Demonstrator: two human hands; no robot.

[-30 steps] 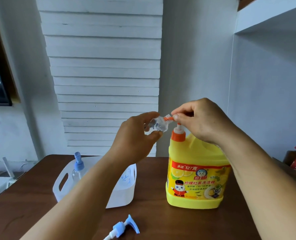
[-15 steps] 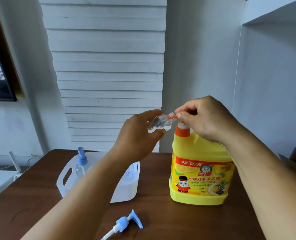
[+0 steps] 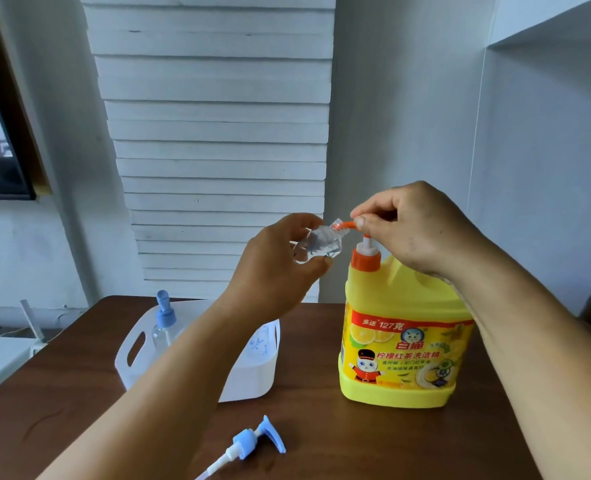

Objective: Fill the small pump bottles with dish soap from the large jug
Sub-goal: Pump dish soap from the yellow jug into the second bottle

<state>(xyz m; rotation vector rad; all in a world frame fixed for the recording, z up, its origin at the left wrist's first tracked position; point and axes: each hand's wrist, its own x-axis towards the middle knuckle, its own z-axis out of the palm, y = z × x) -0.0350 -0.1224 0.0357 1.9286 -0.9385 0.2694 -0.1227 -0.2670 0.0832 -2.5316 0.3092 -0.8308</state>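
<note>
Left grip (image 3: 280, 268): thumb and fingers curled round a small clear bottle (image 3: 316, 244), held tilted in the air with its mouth against the orange spout (image 3: 344, 226) of the jug's pump. Right grip (image 3: 415, 230): fingers curled down over the pump head, fingertips pinching the spout near its root. Yellow jug (image 3: 404, 344) of dish soap: upright on the brown worktop (image 3: 314, 438), orange collar at the neck, printed label facing the viewer. White basket (image 3: 252, 375): left of the jug, partly behind the left forearm, with a second clear bottle (image 3: 164, 327) standing inside, blue pump fitted. Loose blue pump (image 3: 249, 443): lying on its side at the near edge of the worktop, its dip tube pointing toward the lower left.
</note>
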